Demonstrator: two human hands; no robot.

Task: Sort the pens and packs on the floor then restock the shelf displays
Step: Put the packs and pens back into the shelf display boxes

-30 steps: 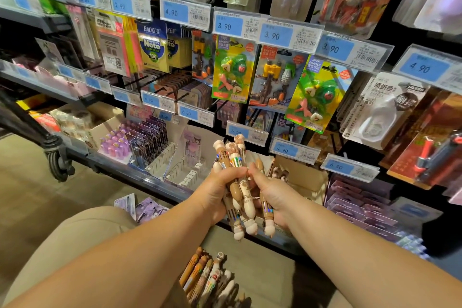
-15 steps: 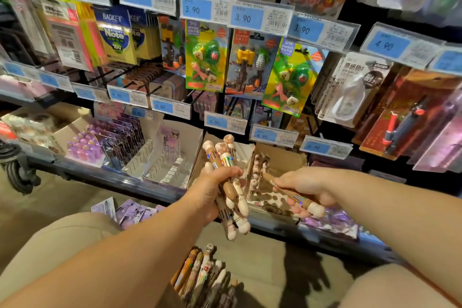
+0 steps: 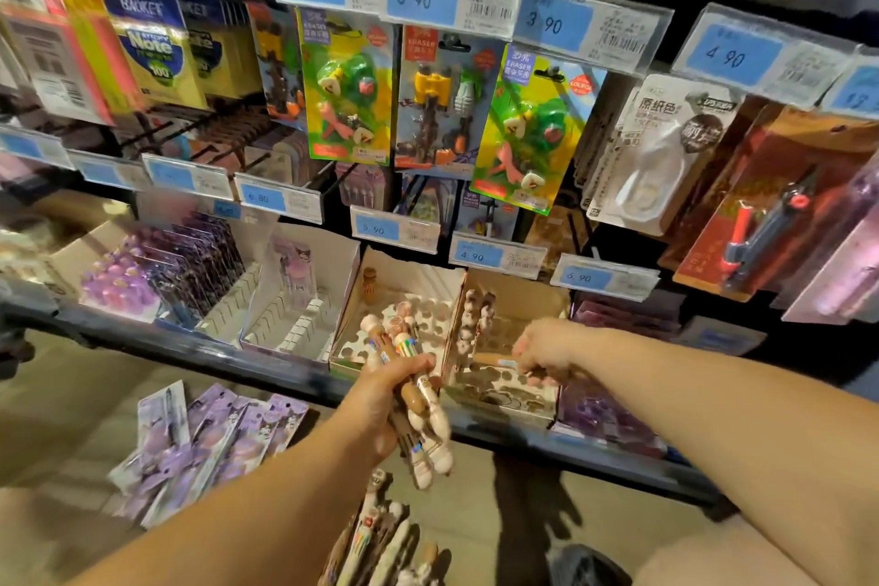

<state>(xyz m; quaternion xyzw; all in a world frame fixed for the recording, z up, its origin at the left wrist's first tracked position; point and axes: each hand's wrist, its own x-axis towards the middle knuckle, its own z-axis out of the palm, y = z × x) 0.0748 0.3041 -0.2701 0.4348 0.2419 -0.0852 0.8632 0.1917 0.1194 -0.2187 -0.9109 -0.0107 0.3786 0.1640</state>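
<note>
My left hand (image 3: pixel 385 400) has its fingers (image 3: pixel 421 361) wrapped tight round a bundle of pens (image 3: pixel 428 423). I hold it in front of the shelf edge (image 3: pixel 190 350), and the pens' colourful tops rise before the cream display box (image 3: pixel 409 269). Their rounded figurine ends hang out below my palm. I cannot count the pens, since they overlap and my palm covers their middles.

My right hand (image 3: pixel 547 347) reaches over the brown display box (image 3: pixel 523 295) just beside the cream one. Its fingers are bent downward and appear to pinch a single pen (image 3: pixel 494 361) lying roughly level across the box's dotted insert. Motion blur smears the fingertips, so I cannot make out the exact grip. A few standing pens (image 3: pixel 475 309) line the brown box's left wall.

More loose pens (image 3: pixel 376 538) lie heaped on the floor below my left hand, cut off by the bottom edge of the view. The purple packs (image 3: pixel 209 438) are fanned out on the floor to the left, near the shelf base, and are partly blurred.
</note>
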